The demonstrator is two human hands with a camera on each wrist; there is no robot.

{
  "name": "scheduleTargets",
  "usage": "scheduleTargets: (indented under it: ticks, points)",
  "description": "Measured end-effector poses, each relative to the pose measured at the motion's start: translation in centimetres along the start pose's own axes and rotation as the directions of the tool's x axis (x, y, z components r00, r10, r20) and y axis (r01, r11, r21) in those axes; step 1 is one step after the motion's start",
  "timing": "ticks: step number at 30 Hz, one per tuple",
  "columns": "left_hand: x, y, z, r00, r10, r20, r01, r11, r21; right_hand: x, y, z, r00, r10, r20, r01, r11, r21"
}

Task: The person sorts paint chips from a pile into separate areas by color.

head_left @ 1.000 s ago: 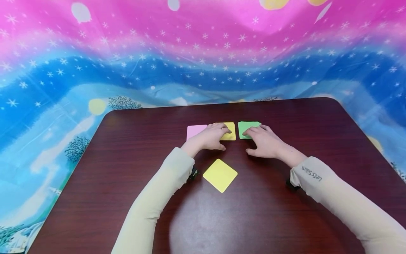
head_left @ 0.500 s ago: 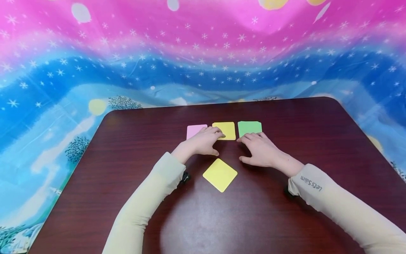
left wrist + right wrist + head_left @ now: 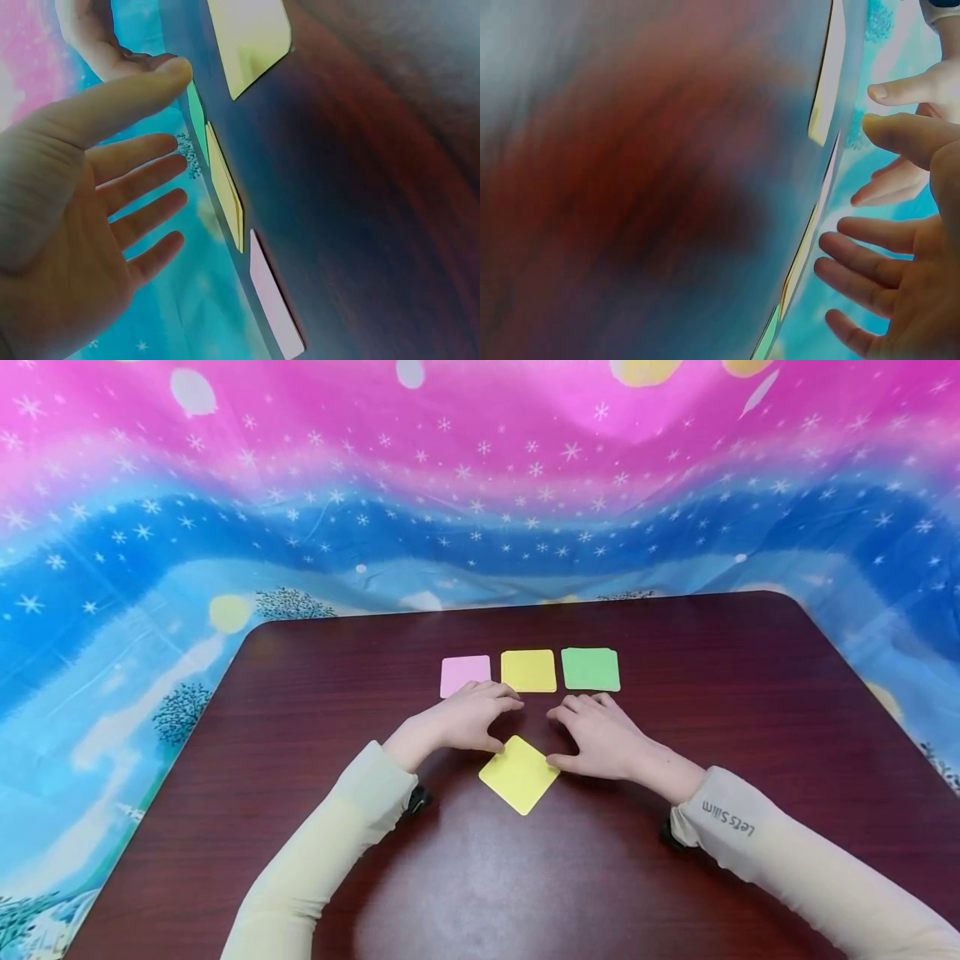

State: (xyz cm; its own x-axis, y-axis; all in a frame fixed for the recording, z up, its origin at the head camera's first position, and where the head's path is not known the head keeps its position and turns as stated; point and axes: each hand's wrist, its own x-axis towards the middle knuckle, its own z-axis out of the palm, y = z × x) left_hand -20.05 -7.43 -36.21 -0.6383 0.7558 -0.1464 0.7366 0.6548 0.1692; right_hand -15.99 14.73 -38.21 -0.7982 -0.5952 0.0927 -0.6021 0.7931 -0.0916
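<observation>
A pink card (image 3: 465, 676), a small yellow stack of cards (image 3: 528, 671) and a green stack of cards (image 3: 591, 669) lie in a row at the far side of the table. Nearer the person, a single yellow card (image 3: 519, 775) lies turned like a diamond. My left hand (image 3: 465, 717) hovers with fingers spread, its thumb over that card's upper left edge and its fingers by the pink card. Opposite, my right hand (image 3: 603, 739) holds nothing, its thumb close over the card's right corner. Both wrist views show extended fingers with nothing between them.
The dark wooden table (image 3: 480, 885) has rounded far corners. Behind it hangs a pink and blue patterned cloth (image 3: 480, 485). Each wrist bears a dark strap under the pale sleeve (image 3: 300, 868).
Both hands have drawn back toward the person from the far row of cards, uncovering the yellow and green stacks. The cards have stayed in place.
</observation>
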Motion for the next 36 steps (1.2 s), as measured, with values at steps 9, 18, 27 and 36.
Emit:
scheduleTargets:
  ticks: [9,18,27,36]
  points:
    - [-1.6,0.6,0.8,0.997,0.047,0.054,-0.049,0.998,0.03,-0.7,-2.1,0.4,0.999,-0.026,0.033,0.027,0.999,-0.023]
    - [-2.2,1.2,1.3,0.991,0.076,0.107,-0.076,0.997,-0.011,-1.2,-3.9,0.8,0.997,-0.024,0.073,0.027,0.999,-0.033]
    - [-2.1,1.7,2.0,0.993,0.048,0.107,-0.048,0.999,-0.008,-1.3,-5.1,1.2,0.998,0.002,0.063,0.004,0.995,-0.096]
    - [-2.1,1.7,2.1,0.996,0.048,0.073,-0.05,0.998,0.031,-1.1,-5.4,1.3,0.999,-0.019,0.027,0.02,0.999,-0.043]
